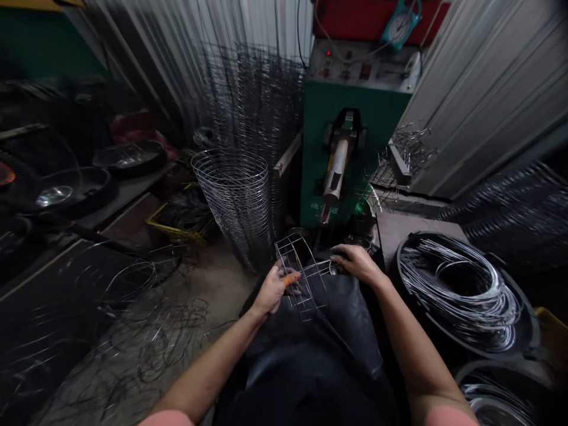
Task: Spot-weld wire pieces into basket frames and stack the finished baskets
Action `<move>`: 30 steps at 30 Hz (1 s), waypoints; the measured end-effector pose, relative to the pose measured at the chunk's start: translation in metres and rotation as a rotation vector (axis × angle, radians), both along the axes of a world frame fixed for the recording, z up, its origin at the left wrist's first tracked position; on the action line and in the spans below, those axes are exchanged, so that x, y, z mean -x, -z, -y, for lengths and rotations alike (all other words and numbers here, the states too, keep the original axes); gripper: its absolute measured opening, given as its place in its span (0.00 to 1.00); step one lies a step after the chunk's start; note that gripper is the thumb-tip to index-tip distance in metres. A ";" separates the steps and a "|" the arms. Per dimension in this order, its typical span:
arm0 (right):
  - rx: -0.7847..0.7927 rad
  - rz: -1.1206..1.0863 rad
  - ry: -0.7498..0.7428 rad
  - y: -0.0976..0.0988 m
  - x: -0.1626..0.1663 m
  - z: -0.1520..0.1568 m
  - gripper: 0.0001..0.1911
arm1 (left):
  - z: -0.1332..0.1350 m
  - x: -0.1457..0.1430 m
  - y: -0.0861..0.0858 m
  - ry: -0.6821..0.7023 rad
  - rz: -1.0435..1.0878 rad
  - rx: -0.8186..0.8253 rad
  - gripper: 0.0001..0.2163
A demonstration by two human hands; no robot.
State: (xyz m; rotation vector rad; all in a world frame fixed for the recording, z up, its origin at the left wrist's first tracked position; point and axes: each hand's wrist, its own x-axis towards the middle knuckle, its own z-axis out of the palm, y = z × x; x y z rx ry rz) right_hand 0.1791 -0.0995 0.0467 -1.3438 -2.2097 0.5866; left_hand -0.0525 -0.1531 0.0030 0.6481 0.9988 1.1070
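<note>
Over my lap, which a dark apron [302, 361] covers, is a small wire rack [306, 275] of thin crossed metal rods with a curved rod on top. My left hand [271, 289] grips its left side, the thumb and fingers closed around the rods. An orange cover wraps one finger of that hand. At the rack's right end, my right hand [357, 263] has its fingers curled and pressed near two straight rods. Its fingertips are dark and partly hidden. Just beyond the rack stands a green machine [317, 160] with a pale metal electrode arm [337, 168] pointing down towards me.
A tall stack of wire rings [235, 201] stands left of the machine. Black tubs with coiled wire [461, 290] sit at my right. Bent wire pieces [403, 151] pile up behind. Loose wire loops [173, 337] cover the floor at left, near a yellow crate [175, 228].
</note>
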 end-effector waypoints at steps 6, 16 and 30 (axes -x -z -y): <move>0.054 -0.147 0.051 -0.003 -0.005 -0.032 0.08 | -0.041 0.001 -0.011 0.011 -0.027 -0.042 0.32; -0.103 -0.136 0.106 0.011 -0.003 -0.066 0.10 | -0.086 -0.014 -0.006 0.064 -0.042 -0.036 0.32; -0.157 -0.090 0.105 0.022 -0.015 -0.092 0.11 | -0.111 -0.029 -0.005 0.065 0.019 0.050 0.30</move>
